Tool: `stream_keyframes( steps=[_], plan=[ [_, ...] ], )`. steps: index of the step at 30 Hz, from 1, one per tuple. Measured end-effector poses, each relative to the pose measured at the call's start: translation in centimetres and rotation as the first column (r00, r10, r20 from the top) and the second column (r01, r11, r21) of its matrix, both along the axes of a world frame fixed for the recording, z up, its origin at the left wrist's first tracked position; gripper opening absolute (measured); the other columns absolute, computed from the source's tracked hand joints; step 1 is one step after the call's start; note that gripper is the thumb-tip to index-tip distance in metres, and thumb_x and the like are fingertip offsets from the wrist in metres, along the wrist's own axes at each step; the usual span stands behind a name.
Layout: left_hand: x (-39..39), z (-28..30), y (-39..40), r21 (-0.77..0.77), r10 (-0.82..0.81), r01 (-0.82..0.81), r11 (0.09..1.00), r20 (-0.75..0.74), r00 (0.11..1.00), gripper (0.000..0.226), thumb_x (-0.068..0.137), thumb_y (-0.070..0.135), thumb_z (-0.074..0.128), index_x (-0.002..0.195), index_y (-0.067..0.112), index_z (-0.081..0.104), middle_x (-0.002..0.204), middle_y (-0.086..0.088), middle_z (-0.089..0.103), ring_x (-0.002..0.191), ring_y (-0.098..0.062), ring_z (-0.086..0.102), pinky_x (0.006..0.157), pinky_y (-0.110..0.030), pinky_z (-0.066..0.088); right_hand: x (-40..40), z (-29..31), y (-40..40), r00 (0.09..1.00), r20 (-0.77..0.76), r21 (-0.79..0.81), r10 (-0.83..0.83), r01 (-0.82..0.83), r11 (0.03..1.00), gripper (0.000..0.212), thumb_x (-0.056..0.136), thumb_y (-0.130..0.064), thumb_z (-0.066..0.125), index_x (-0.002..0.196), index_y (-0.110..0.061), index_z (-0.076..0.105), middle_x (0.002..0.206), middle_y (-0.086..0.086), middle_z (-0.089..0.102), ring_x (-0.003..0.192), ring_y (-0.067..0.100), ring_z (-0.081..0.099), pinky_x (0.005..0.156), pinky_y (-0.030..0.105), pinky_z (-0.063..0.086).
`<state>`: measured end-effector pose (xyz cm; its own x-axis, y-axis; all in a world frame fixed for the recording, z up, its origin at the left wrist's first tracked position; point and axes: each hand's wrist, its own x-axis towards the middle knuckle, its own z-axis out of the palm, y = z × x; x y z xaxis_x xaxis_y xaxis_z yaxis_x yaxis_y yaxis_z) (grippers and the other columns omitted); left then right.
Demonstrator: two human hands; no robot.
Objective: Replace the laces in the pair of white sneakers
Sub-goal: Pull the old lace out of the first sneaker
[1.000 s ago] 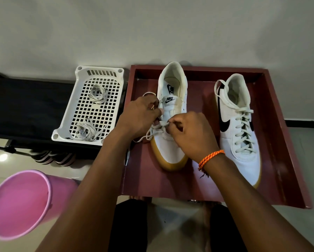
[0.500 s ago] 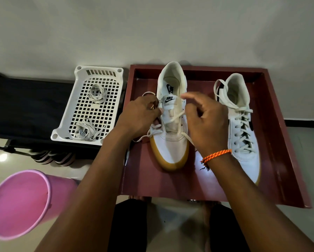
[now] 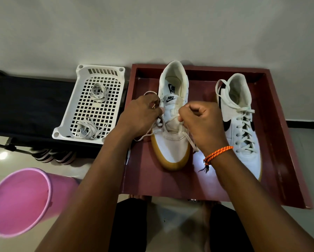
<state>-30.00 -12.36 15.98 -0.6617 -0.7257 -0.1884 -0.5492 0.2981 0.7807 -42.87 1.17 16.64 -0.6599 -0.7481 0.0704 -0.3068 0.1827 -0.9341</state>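
Nearest the camera, a pink bucket (image 3: 16, 200) lies tipped at the lower left, its mouth facing the viewer. Beyond it, two forearms reach into a dark red tray (image 3: 283, 160) that holds both white sneakers. The left sneaker (image 3: 172, 148), with a tan sole, stands toe toward the person and is only partly laced. The left hand (image 3: 141, 117) curls its fingers against the shoe's left edge and pinches a strand of the white lace (image 3: 169, 119). The right hand (image 3: 201, 124), with an orange bracelet (image 3: 217, 155) on its wrist, is curled into a fist that pinches the other end of the lace over the tongue. The right sneaker (image 3: 243, 128), with a black swoosh, lies fully laced just beside that hand. To the left of the tray, a white perforated basket (image 3: 79, 113) rests on a black rack (image 3: 25, 106) and holds two loose bundles of laces (image 3: 98, 92), one near and one far.
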Motion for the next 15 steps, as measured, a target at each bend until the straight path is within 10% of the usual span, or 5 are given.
stream_keyframes(
  steps=[8, 15],
  plan=[
    [-0.1, 0.0, 0.1, -0.019, -0.01, 0.01, 1.0, -0.016, 1.0, 0.014, 0.092, 0.027, 0.065, 0.087, 0.014, 0.064, 0.066, 0.003, 0.061, 0.073, -0.034, 0.065, 0.079, -0.058, 0.057, 1.4, -1.5, 0.3, 0.763, -0.558, 0.41, 0.325, -0.087, 0.908, 0.038, 0.094, -0.04, 0.04, 0.1, -0.026, 0.075, 0.077, 0.005, 0.07, 0.075, 0.031, 0.066, 0.063, 0.039, 0.051],
    [0.1, 0.0, -0.2, 0.005, 0.008, -0.008, 1.0, -0.002, 1.0, 0.018, 0.095, 0.024, 0.069, 0.083, 0.01, 0.067, 0.065, 0.001, 0.073, 0.069, -0.024, 0.072, 0.078, -0.055, 0.059, 0.6, -0.6, 0.2, 0.966, -0.229, 0.136, 0.123, -0.094, 0.986, 0.025, 0.082, -0.027, 0.06, 0.065, -0.012, 0.069, 0.055, 0.001, 0.063, 0.051, 0.011, 0.057, 0.053, 0.039, 0.048]
  ],
)
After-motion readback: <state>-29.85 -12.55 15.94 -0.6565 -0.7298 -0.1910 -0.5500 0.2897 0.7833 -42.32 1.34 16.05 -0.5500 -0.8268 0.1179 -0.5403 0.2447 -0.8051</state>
